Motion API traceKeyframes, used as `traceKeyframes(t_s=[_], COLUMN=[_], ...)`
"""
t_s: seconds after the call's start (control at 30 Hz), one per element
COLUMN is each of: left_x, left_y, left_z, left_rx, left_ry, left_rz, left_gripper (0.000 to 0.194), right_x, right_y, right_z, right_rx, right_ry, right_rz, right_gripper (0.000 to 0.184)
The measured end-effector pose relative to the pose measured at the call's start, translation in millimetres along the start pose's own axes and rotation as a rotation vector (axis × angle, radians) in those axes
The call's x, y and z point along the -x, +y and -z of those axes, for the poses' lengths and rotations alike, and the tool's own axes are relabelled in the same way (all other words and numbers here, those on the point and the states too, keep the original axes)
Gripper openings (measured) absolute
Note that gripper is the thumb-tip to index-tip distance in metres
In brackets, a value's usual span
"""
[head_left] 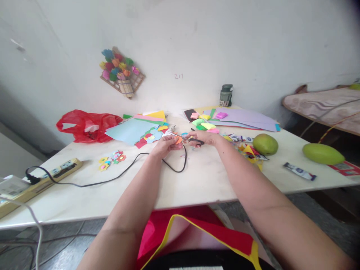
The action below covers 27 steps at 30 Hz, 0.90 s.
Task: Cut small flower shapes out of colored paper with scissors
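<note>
Red, yellow-trimmed cloth (225, 233) lies at 6 o'clock. Centrally, the left hand (167, 144) holds orange paper (178, 140) in a closed pinch; at its 3 o'clock, the right hand (207, 138) curls around scissors (199, 141), blade gap unclear. Judged step: trimming. Next move calls for steady paper, aligned blades.

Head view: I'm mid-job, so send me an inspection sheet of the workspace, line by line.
Surface: flat white tabletop, partly covered by coloured paper sheets.
Work items: small orange paper piece; black-handled metal scissors, blades close to the paper piece.
Clutter: crumpled red plastic bag, small multicoloured paper flowers, two green oval fruits.
Hands: left hand pinches the paper piece; right hand grips the scissors.
Cables: thin black cable from cream power strip, looping near both hands.
Surroundings: white wall, multicoloured flower decoration hanging.
</note>
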<state>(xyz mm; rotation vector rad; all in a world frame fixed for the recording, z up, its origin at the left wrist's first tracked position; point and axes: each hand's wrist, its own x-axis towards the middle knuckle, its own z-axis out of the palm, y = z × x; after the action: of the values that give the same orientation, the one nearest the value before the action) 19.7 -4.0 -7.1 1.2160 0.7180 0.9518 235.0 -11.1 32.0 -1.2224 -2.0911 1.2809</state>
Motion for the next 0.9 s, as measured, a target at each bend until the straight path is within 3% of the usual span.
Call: traceKeyframes(t_s=[0.63, 0.9], left_x=[-0.3, -0.9], left_y=[-1.7, -0.9], left_z=[-0.7, -1.5], left_rx=[0.034, 0.057], left_ry=[0.030, 0.049], left_rz=[-0.023, -0.019], left_gripper=[0.017, 0.015], right_x=[-2.6, 5.6], right_y=[3.3, -10.7], right_z=[-0.5, -5.4], right_rx=[0.001, -0.072], right_ry=[0.002, 0.016], right_rz=[0.012, -0.008], right_gripper=[0.036, 0.031])
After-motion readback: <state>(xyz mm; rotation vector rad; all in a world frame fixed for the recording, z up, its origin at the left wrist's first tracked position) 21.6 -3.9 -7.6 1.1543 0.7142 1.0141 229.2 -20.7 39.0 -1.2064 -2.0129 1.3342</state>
